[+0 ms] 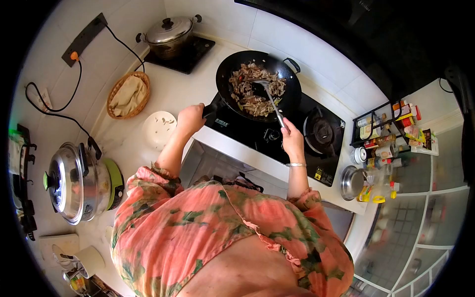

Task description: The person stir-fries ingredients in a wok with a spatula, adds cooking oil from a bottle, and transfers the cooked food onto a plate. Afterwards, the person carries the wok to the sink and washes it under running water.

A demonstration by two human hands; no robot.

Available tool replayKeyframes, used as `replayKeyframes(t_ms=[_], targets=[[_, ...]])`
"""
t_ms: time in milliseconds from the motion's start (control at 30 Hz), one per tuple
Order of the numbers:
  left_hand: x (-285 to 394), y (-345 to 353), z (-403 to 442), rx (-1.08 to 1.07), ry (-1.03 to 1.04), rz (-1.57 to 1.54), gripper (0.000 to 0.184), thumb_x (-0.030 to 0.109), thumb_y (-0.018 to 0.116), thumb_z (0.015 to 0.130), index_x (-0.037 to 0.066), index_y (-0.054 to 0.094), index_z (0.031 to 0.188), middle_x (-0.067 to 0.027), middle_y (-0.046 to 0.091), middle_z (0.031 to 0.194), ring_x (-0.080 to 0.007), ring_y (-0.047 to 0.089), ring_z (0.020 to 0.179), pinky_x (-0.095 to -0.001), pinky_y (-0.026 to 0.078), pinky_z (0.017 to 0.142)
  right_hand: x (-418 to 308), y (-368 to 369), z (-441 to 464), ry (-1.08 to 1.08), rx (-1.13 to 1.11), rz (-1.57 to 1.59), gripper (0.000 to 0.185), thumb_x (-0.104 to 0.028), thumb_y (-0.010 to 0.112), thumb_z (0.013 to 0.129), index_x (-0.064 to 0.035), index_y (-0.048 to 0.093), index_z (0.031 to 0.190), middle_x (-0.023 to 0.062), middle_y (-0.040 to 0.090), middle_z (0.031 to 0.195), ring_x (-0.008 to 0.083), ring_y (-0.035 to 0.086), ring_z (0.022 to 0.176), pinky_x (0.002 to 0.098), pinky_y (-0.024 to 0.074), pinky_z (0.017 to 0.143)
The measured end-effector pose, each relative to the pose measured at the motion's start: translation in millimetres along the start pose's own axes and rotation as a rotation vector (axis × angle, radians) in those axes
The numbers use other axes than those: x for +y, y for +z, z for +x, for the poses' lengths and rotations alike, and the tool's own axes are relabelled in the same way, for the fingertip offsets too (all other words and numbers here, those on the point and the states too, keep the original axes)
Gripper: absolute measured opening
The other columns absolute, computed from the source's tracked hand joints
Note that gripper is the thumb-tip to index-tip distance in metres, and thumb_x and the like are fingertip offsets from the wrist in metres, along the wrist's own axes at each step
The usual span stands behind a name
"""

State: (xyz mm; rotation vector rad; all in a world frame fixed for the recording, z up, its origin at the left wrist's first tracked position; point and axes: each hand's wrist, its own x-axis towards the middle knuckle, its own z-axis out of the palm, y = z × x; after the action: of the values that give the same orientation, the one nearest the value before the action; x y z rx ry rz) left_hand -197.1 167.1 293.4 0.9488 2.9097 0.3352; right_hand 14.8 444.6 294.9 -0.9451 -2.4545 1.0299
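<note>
Patterned shirt point(193, 222) foremost, spatula point(273, 102) aslant, blade point(261, 82) away-left in wok point(293, 89).

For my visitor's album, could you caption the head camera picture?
Left hand gripping the handle, right hand holding the spatula: chopped food in a wok on the stove.

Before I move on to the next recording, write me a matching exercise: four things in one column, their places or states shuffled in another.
1. Wok
2. Spatula
3. Wicker basket
4. White dish

A. On the counter, beside the left hand
B. Gripped in the right hand
C. Holding a pale cloth
D. On the stove, with food inside

Pairs: 1-D, 2-B, 3-C, 4-A
</note>
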Motion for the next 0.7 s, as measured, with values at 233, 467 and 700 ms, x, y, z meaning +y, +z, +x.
replayKeyframes(t_ms=[233,467,700], targets=[[-0.8,3.5,1.5,-0.011,0.001,0.003,0.029,0.019,0.069,0.072,0.005,0.054,0.092,-0.0142,0.064,0.082,-0.0331,0.062,0.082,-0.0443,0.050,0.070,-13.3,-19.1,-2.6,0.158,-0.215,0.160,0.032,-0.014,0.058,0.087,-0.0139,0.060,0.119,0.0143,0.066,0.104,0.0266,0.064,0.091,0.0324,0.0477,0.080],[-0.7,3.5,2.1,-0.011,-0.001,0.002,0.031,0.021,0.070,0.072,0.006,0.054,0.094,-0.0157,0.063,0.080,-0.0354,0.062,0.080,-0.0458,0.049,0.069,20.4,40.1,19.8,-0.123,-0.025,0.174,0.037,-0.015,0.058,0.087,-0.0138,0.056,0.124,0.0167,0.064,0.107,0.0312,0.063,0.094,0.0339,0.0477,0.081],[2.3,-1.6,0.8,-0.039,-0.017,0.002,0.029,0.019,0.069,0.072,0.005,0.054,0.093,-0.0142,0.065,0.083,-0.0327,0.063,0.084,-0.0437,0.050,0.071,16.5,-40.8,-42.7,-0.094,0.076,0.012,0.035,-0.017,0.060,0.086,-0.0198,0.059,0.121,0.0145,0.066,0.097,0.0262,0.065,0.082,0.0341,0.0483,0.073]])
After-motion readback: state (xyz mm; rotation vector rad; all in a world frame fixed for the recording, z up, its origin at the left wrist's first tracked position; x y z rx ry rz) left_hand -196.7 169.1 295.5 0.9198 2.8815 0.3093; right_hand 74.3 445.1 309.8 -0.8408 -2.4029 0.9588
